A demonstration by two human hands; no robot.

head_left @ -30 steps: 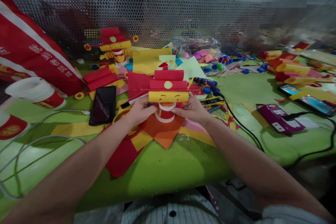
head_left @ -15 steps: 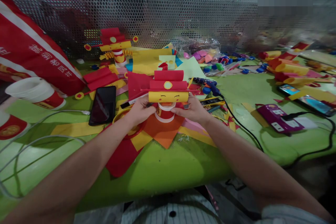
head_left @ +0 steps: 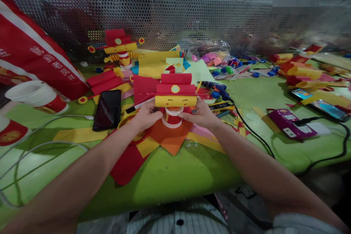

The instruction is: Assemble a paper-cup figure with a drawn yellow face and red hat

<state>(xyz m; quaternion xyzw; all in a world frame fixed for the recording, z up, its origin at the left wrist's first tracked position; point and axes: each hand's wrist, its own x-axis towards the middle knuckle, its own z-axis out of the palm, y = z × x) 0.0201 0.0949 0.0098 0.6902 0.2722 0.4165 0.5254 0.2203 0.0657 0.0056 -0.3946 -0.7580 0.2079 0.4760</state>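
A paper figure (head_left: 176, 100) stands upright in front of me, with a yellow rolled face, drawn closed eyes and a red tiered hat. Its body is a red and white paper cup (head_left: 172, 119), resting over an orange paper sheet (head_left: 171, 139). At the figure's left side, my left hand (head_left: 146, 115) is closed, thumb against the cup and fingers up behind the face. My right hand (head_left: 201, 115) grips the opposite side in the same way. Some fingertips are hidden behind the yellow roll.
A black phone (head_left: 106, 110) lies left, near stacked paper cups (head_left: 35, 97). A similar finished-looking figure (head_left: 120, 47) stands behind. To the right are a glue gun (head_left: 216, 87) with its cord and a purple power socket (head_left: 292, 124). A perforated metal panel (head_left: 164, 11) closes the back.
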